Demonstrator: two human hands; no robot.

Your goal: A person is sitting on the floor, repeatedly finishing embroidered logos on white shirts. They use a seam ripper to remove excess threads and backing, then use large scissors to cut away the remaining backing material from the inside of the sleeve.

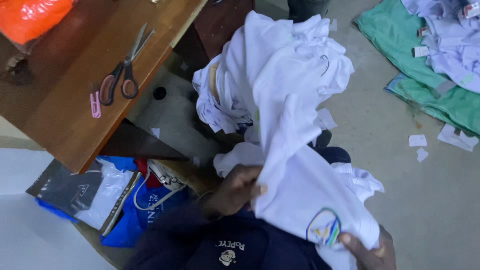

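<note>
Your left hand (235, 192) is closed on a white shirt (295, 150), fingers curled around a fold of the fabric with the thumb pressed on top, low in the middle of the view over your dark-clothed lap. Your right hand (372, 250) sits at the bottom edge and pinches the lower end of the same shirt, just beside a round embroidered badge (324, 227) with a blue and green rim; the thumb lies on the cloth and the other fingers are hidden beneath it. The shirt rises from your hands in a crumpled column and spreads out at the top, where it merges with a heap of more white garments (220, 100) bunched just left of it. To your left stands a brown wooden table (65, 105), and on it lie a pair of scissors (122, 72) with reddish-brown handles and, touching those handles, a small pink clip (95, 105). An orange plastic bag (30, 17) rests at the table's far corner. Under the table edge lie a blue bag (145, 210) with a white cord and a grey plastic packet (80, 192). On the concrete floor to your right, well apart from your hands, lie green cloth (415, 60) and pale lavender garments (450, 45) stacked on it, with small white paper scraps (419, 141) scattered near them.
</note>
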